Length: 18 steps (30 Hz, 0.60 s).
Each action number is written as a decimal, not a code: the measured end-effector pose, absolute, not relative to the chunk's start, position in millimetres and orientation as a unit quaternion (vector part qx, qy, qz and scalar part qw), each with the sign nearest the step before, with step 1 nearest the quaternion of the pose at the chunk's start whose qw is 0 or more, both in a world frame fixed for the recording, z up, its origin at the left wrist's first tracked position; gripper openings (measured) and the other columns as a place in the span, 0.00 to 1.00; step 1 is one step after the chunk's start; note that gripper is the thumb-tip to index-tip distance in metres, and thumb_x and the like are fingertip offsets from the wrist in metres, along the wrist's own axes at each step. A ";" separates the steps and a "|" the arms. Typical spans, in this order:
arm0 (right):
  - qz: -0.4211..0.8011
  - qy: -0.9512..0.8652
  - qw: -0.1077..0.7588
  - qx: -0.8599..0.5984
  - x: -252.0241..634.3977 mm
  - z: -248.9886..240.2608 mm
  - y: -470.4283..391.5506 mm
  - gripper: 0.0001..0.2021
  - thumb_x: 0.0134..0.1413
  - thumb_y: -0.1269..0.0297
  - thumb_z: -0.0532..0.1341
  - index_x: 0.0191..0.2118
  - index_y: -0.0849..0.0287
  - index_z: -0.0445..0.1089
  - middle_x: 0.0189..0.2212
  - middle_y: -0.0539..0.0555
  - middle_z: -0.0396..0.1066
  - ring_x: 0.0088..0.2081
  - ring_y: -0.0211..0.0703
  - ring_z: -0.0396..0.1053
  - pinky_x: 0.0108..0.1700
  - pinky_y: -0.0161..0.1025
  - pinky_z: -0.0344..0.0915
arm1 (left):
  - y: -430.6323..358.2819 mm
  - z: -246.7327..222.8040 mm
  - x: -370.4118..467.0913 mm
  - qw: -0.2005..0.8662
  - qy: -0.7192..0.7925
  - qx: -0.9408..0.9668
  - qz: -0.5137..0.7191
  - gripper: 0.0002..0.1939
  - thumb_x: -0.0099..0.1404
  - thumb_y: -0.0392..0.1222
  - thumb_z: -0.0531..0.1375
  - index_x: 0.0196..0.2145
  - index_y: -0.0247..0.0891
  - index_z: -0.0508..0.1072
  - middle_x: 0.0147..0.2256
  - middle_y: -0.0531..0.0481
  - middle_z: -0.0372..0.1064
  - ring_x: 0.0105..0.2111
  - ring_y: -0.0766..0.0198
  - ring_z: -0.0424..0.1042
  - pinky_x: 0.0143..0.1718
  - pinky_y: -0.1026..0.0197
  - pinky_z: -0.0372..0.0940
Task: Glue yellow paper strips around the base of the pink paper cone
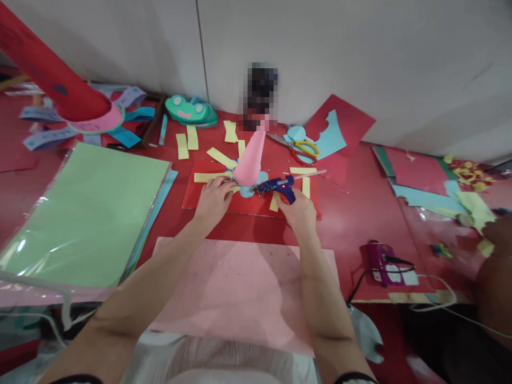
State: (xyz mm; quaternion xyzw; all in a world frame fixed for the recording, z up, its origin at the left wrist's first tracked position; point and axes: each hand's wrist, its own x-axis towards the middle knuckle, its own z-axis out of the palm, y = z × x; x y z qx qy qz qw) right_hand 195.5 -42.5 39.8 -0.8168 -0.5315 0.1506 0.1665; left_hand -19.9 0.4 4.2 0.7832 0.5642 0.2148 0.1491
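Note:
A pink paper cone (250, 160) stands on a base of light-blue paper petals (263, 177), over a red sheet (256, 205). My right hand (300, 210) is wrapped around a blue glue gun (280, 185), its nozzle pointing left at the foot of the cone. A clear glue stick (314, 174) sticks out of the gun's back. At the cone's left side my left hand (216, 196) has its fingers closed at the end of a small yellow paper strip (236, 189), partly hidden by the fingertips. More yellow strips (212, 177) lie around the petals.
Scissors (298, 146) and blue scraps lie behind the work. Green frog cutouts (192, 112) and a red paper tube (60, 74) stand back left. Wrapped green paper (92, 208) lies left; a purple power socket (384, 264) with cords sits right, near another person's arm (496, 277).

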 end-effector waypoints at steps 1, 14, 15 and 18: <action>0.168 -0.523 0.166 -0.819 197.6 39.7 -41.8 0.15 0.53 0.52 0.61 0.42 0.55 0.72 0.38 0.56 0.76 0.40 0.50 0.72 0.35 0.39 0.61 | 0.2 4.1 -19.9 0.148 0.564 0.783 0.216 0.17 0.64 0.29 0.54 0.46 0.44 0.75 0.49 0.47 0.70 0.51 0.55 0.67 0.52 0.51 0.63; 0.165 -0.492 0.226 -0.824 227.1 37.9 -39.1 0.18 0.46 0.51 0.62 0.42 0.55 0.72 0.36 0.57 0.76 0.38 0.51 0.71 0.37 0.44 0.64 | -1.5 7.0 -19.2 0.149 0.567 0.781 0.215 0.17 0.64 0.28 0.54 0.47 0.39 0.75 0.49 0.44 0.69 0.51 0.53 0.67 0.53 0.51 0.62; 0.156 -0.492 0.214 -0.829 226.1 38.7 -39.2 0.19 0.47 0.52 0.62 0.43 0.55 0.72 0.38 0.57 0.76 0.40 0.53 0.72 0.39 0.45 0.65 | -1.5 7.2 -19.1 0.151 0.568 0.780 0.214 0.17 0.64 0.28 0.54 0.47 0.40 0.75 0.49 0.44 0.69 0.51 0.53 0.67 0.53 0.51 0.62; 0.132 -0.504 0.185 -0.833 221.8 40.3 -39.5 0.20 0.49 0.54 0.62 0.48 0.55 0.71 0.44 0.59 0.76 0.45 0.55 0.72 0.42 0.46 0.66 | -1.6 7.1 -19.2 0.153 0.569 0.780 0.212 0.18 0.64 0.28 0.53 0.47 0.41 0.75 0.49 0.45 0.69 0.51 0.53 0.67 0.53 0.51 0.62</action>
